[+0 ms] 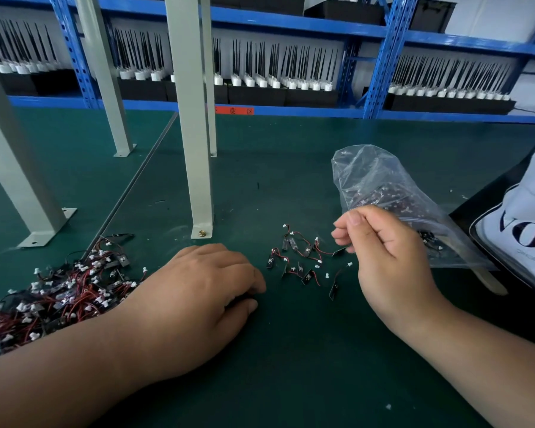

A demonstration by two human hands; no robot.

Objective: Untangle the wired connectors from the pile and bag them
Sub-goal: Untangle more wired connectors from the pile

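Green bench mat — tangled red-wired connector pile mostly remaining; right hand pinching part-filled clear plastic bag, left hand curling — hold unclear.

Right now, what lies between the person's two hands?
In the head view, a scatter of loose wired connectors lies on the green mat between the left hand and the right hand, which pinches the plastic bag.

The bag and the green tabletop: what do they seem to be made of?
The bag looks like thin clear plastic film: it is see-through, crinkled and glossy. The green tabletop looks like a matte rubber or vinyl mat, smooth with little glare; which one I cannot tell.
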